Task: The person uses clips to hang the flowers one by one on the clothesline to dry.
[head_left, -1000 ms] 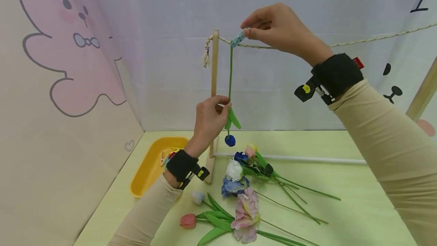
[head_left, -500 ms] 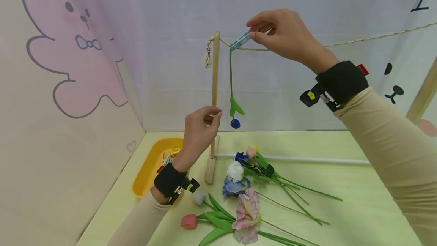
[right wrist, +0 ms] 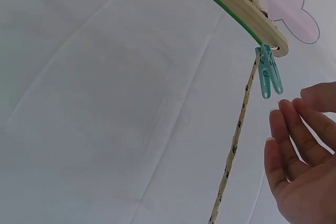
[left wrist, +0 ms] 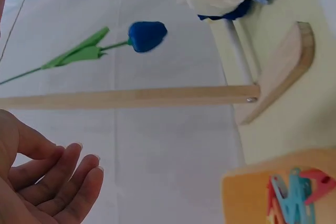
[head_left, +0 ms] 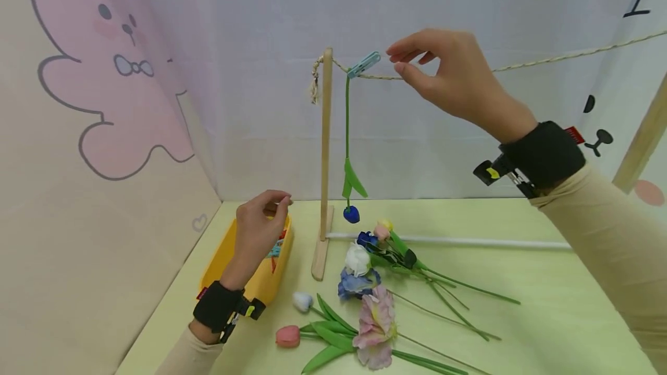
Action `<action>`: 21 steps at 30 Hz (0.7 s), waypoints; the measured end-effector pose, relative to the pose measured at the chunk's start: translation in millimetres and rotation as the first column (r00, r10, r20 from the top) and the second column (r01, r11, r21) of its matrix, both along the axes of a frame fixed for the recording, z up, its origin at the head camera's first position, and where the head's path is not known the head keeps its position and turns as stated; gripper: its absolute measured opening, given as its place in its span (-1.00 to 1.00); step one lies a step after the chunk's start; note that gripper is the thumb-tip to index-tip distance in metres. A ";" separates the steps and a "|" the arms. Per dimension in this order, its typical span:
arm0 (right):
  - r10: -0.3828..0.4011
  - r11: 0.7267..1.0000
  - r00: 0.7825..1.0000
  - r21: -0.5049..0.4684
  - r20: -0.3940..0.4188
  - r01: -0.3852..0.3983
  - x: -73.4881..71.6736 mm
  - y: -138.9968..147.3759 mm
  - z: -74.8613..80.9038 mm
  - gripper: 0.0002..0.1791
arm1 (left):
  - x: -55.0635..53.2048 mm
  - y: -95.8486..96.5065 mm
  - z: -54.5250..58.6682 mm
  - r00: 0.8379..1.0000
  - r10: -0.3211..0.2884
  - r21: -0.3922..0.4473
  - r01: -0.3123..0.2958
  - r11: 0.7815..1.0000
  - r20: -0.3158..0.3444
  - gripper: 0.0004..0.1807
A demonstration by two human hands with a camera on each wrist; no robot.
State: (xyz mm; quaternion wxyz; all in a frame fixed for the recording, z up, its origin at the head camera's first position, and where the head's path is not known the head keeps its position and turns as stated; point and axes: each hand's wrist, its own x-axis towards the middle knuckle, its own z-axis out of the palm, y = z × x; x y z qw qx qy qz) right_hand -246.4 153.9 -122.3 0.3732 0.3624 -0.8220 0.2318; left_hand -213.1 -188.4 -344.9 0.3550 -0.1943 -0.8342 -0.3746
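A blue artificial tulip (head_left: 351,214) hangs upside down by its green stem from the rope (right wrist: 235,137). A light-blue clothespin (head_left: 364,65) clamps the stem end to the rope near the wooden post (head_left: 326,143). Just right of the clothespin, my right hand (head_left: 450,74) holds nothing, its fingers loosely bent and apart from the clip. My left hand (head_left: 260,227) is over the yellow basket (head_left: 271,282), also with nothing in it. In the left wrist view its fingers (left wrist: 68,182) are relaxed, with the tulip beyond.
Several artificial flowers lie on the table, among them a white rose (head_left: 358,260), a large pink flower (head_left: 376,328) and a pink tulip (head_left: 288,336). Colored clothespins (left wrist: 296,195) sit in the basket. A white bar (head_left: 469,242) runs along the table from the post's foot.
My left hand has let go of the tulip stem and moved down left to the basket. My right hand has released the clothespin and drawn back to the right. The tulip hangs free.
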 end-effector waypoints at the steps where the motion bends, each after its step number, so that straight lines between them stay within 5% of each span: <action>1: 0.018 1.000 1.000 -0.005 -0.013 -0.018 1.8 1.3 -2.2 -0.75 | 0.0 -6.6 -5.4 1.000 0.018 -0.003 -0.018 1.000 0.008 -0.93; 12: 0.132 0.988 0.982 -0.060 -0.133 -0.141 52.4 -0.8 -27.1 -0.78 | 8.5 -49.6 -38.7 0.973 0.150 -0.115 -0.131 0.985 0.174 -0.89; 21: 0.272 0.962 0.958 -0.003 -0.091 -0.274 63.3 -5.1 -52.4 -0.76 | 15.4 -68.2 -60.3 0.931 0.197 -0.187 -0.144 0.972 0.308 -0.86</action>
